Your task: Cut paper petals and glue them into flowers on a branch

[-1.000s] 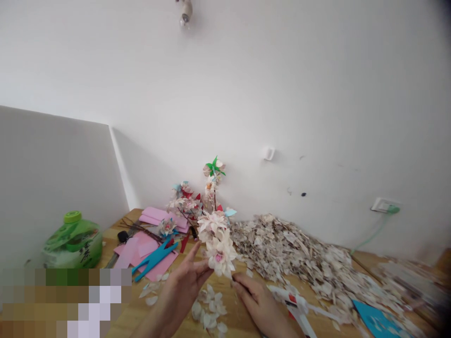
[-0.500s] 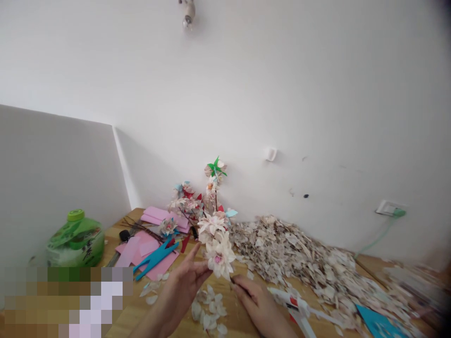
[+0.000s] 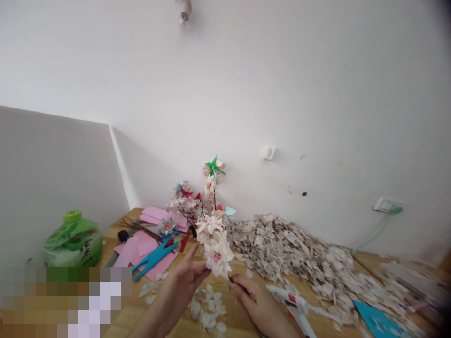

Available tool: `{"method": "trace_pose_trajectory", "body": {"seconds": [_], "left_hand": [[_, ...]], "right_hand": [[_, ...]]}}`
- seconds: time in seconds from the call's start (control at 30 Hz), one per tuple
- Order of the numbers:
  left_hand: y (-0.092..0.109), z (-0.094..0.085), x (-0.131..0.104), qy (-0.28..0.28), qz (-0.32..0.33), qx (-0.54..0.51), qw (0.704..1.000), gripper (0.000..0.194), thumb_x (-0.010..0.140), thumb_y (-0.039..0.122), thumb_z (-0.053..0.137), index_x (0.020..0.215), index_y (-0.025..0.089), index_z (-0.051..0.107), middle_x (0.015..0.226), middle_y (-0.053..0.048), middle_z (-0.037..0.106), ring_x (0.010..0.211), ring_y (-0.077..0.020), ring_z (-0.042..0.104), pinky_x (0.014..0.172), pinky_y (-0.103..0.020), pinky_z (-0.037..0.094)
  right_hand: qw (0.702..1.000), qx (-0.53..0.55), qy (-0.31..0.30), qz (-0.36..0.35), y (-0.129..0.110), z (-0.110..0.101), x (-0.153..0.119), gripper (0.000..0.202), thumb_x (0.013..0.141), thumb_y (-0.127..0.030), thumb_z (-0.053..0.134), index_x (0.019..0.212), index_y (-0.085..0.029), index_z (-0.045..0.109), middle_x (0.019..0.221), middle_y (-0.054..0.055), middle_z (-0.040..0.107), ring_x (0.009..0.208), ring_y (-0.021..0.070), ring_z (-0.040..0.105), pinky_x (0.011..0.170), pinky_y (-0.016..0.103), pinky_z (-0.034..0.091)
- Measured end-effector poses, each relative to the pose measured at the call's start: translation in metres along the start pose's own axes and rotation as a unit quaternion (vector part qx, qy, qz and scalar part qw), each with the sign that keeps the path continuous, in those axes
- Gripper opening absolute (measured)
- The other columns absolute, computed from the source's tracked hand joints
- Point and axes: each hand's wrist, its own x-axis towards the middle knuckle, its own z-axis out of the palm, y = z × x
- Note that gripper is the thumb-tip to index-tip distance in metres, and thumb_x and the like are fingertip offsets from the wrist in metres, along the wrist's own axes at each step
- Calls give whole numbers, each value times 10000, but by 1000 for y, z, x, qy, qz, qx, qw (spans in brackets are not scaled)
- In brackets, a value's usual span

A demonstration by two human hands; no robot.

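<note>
In the head view, my right hand (image 3: 252, 300) is closed around the thin dark stem of a flower branch, just under its lowest bloom. That white artificial flower (image 3: 219, 256) has a pink centre, and another pale bloom (image 3: 210, 226) sits above it. My left hand (image 3: 185, 281) is held beside the lower flower with its fingers stretched out; the fingertips are at its petals, partly hidden behind them. Below and between the hands, loose pale petals (image 3: 207, 307) lie on the wooden table (image 3: 167, 324). A white glue gun (image 3: 294, 303) lies right of my right hand.
A large heap of dried petals (image 3: 282, 249) lies along the wall. Pink paper (image 3: 141, 246), a blue cut strip (image 3: 155, 259) and finished flowers (image 3: 185, 202) lie at the back left. A green bottle (image 3: 73, 241) stands far left; blue paper (image 3: 375, 319) lies front right.
The whole view has shifted very slightly. Both hands and the flower branch keep almost the same pose.
</note>
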Motion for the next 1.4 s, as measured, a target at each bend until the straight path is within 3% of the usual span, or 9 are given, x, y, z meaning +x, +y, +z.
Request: {"method": "trace_pose_trajectory", "body": {"seconds": [0.87, 1.4], "left_hand": [[4, -1, -1, -8, -18, 40, 999, 813, 757, 167, 433, 1389, 44, -63, 800, -72, 737, 953, -207, 638, 1020, -397, 285], [3, -1, 1, 9, -24, 18, 999, 790, 730, 131, 467, 1403, 80, 57, 728, -38, 729, 936, -211, 642, 1006, -398, 298]], "right_hand": [[1000, -4, -18, 11, 1, 2, 1, 250, 853, -294, 397, 687, -196, 556, 622, -1, 575, 625, 163, 547, 567, 250, 353], [1000, -20, -3, 22, -5, -2, 1, 279, 855, -324, 374, 736, -193, 590, 680, 39, 634, 672, 197, 585, 591, 276, 384]]}}
